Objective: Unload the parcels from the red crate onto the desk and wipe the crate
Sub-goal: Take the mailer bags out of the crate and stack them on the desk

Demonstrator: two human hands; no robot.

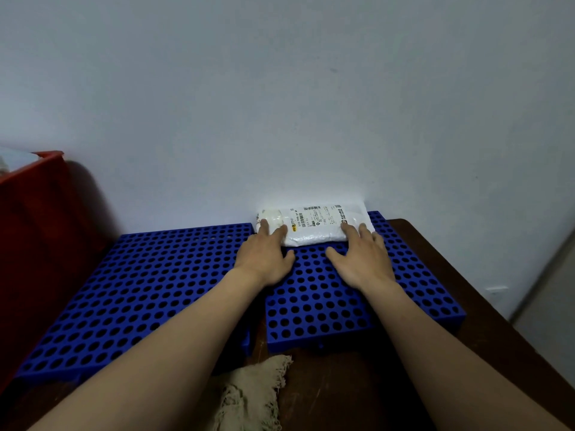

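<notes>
Against wall, L hand & R hand flat, fingers straight, touching white parcel.

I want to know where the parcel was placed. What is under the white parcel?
The white parcel lies on the right blue mat, which rests on the brown desk. The left hand and right hand touch its near side. The mat surface directly beneath it is covered.

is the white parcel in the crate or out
Out: the white parcel lies flat on the blue perforated mat by the wall, apart from the red crate.
</notes>
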